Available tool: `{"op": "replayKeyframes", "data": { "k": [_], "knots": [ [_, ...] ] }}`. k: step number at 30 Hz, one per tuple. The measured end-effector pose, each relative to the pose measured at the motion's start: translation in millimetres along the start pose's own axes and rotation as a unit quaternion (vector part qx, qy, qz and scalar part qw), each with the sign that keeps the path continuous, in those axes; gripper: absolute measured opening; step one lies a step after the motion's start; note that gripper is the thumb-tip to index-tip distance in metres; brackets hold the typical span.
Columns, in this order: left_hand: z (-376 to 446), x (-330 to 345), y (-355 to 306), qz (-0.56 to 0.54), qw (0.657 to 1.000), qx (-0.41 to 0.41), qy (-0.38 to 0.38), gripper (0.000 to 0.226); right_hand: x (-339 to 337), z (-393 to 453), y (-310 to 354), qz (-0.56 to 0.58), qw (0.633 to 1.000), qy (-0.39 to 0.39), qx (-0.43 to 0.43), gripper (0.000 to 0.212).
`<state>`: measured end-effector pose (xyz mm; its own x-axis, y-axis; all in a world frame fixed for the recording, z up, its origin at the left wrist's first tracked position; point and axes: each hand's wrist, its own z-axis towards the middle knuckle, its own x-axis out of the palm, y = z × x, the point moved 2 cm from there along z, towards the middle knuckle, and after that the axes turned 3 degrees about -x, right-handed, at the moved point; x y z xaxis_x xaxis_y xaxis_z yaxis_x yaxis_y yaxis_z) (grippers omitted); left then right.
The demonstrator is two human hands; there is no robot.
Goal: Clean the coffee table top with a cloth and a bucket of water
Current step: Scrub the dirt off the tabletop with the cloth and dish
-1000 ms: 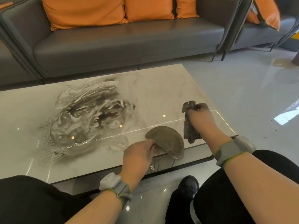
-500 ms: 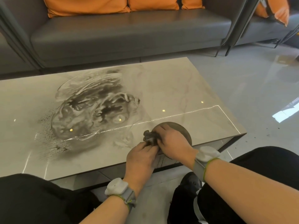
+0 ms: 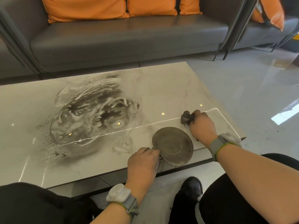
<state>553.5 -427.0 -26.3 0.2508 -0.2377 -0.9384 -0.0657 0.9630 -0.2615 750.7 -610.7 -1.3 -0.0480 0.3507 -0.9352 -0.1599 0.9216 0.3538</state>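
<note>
Knees in black trousers (image 3: 32,202) are filling the bottom corners, with a black shoe (image 3: 192,189) showing on the floor between them. Both forearms are reaching forward, each wearing a grey wristband with a white sensor block (image 3: 117,194).

Left hand (image 3: 142,162) is sitting at the near edge of the coffee table (image 3: 161,88), fingers curled and pinching the left rim of a round dull-metal saucer (image 3: 174,146). Saucer is lying flat near the table's near edge, a raised ring showing at its centre.

Right hand (image 3: 202,125) is resting on the tabletop just beyond and right of the saucer, fingers curled tightly round a dark bunched cloth (image 3: 186,118). Cloth is sticking out past the fingers to the left and touching the table surface, close to the saucer rim but apart from it.

Tabletop is glossy pale marble with a big grey-black ink-like swirl pattern (image 3: 90,110) on its left-centre part. Small ceiling-light reflections and a thin bright line are crossing the surface.

Shiny grey tiled floor (image 3: 242,81) is running to the right of the table. Grey leather sofa (image 3: 121,34) is standing beyond the table, with orange cushions (image 3: 150,5) leaning against its back. Second grey seat (image 3: 262,28) with another orange cushion is sitting far right.
</note>
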Motion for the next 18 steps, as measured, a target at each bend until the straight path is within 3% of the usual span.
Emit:
{"op": "replayKeyframes", "data": {
  "k": [7, 15, 18],
  "knots": [
    [23.4, -20.6, -2.8, -0.102, 0.994, -0.034, 0.006, 0.018, -29.5, 32.7, -5.0, 0.001, 0.998, 0.060, 0.027, 0.035],
    [99.1, -39.0, -6.1, -0.172, 0.975, 0.013, -0.141, 0.013, -82.1, 100.6, 8.1, 0.129, 0.987, 0.053, 0.083, 0.029],
    [121.7, -38.8, -1.6, -0.176, 0.969, 0.014, -0.174, 0.012, -82.9, 110.7, 11.9, 0.124, 0.988, 0.066, 0.066, 0.029]
  ]
}}
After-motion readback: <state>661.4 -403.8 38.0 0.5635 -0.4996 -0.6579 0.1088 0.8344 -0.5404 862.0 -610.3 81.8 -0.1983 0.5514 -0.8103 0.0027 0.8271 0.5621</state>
